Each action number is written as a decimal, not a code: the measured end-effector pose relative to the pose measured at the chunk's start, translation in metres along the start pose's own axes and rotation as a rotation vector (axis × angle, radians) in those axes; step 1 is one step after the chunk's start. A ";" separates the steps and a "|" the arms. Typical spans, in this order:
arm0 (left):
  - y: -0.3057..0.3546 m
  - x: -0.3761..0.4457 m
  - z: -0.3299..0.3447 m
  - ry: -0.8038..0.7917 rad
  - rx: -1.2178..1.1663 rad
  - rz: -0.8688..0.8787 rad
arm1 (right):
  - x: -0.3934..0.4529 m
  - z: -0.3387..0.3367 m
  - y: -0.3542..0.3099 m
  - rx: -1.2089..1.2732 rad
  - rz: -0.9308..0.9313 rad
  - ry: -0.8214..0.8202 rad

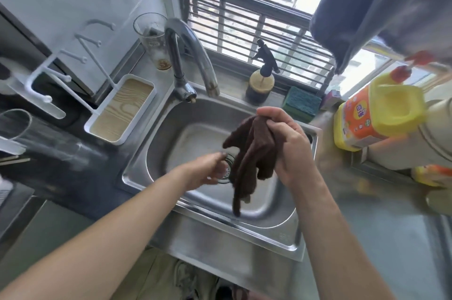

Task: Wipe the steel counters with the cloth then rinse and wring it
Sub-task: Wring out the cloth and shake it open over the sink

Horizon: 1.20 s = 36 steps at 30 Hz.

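A dark brown cloth (249, 152) hangs limp over the steel sink (269, 233). My right hand (288, 145) grips its upper end, fingers curled round the bunched fabric, and the loose tail dangles down into the basin. My left hand (208, 170) hovers over the drain (226, 168), just left of the cloth, blurred, fingers loosely bent and holding nothing. The curved tap (193, 59) stands behind the basin; no water shows at its spout.
A white rack with a wood-grain tray (122, 108) sits left of the sink. Behind it stand a glass (152, 40), a spray bottle (261, 81) and a green sponge (302, 103). Yellow detergent bottles (374, 113) stand at the right. A grey towel (381, 5) hangs above.
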<state>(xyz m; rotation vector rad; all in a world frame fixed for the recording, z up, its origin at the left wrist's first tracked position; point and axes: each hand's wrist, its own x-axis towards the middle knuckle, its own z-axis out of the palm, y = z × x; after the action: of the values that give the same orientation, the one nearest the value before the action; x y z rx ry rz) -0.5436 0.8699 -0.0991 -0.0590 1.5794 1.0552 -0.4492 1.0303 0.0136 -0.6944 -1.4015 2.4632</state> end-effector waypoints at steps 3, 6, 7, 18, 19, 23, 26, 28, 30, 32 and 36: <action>-0.009 0.004 0.013 -0.163 -0.324 -0.104 | 0.005 -0.016 0.004 -0.060 0.012 0.122; -0.013 0.005 0.000 -0.097 -0.379 -0.027 | 0.014 -0.046 0.025 -0.298 0.059 0.358; -0.015 0.004 -0.010 -0.090 -0.367 -0.015 | 0.016 -0.055 0.032 -0.355 0.081 0.420; -0.016 0.014 -0.063 0.482 -0.114 0.498 | 0.020 -0.082 0.066 -0.521 0.167 0.419; -0.017 0.014 -0.061 0.487 -0.137 0.469 | 0.018 -0.079 0.065 -0.480 0.182 0.406; -0.010 0.000 -0.050 0.341 0.013 0.150 | 0.018 -0.075 0.062 -0.369 0.145 0.374; -0.010 -0.018 -0.052 -0.117 0.138 -0.113 | 0.021 -0.079 0.062 -0.385 0.094 0.405; -0.014 -0.025 -0.057 -0.310 0.214 -0.099 | 0.022 -0.080 0.064 -0.407 0.086 0.413; -0.021 -0.027 -0.059 -0.381 0.196 -0.039 | 0.023 -0.083 0.067 -0.418 0.088 0.436; -0.025 -0.027 -0.058 -0.395 0.073 0.043 | 0.021 -0.086 0.069 -0.402 0.111 0.477; -0.026 -0.031 -0.058 -0.339 -0.293 0.128 | 0.016 -0.087 0.068 -0.404 0.131 0.525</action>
<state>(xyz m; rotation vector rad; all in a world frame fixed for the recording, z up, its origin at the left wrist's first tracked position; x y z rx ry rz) -0.5633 0.8022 -0.0938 0.0226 1.1281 1.3167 -0.4166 1.0662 -0.0870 -1.4308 -1.6671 1.8714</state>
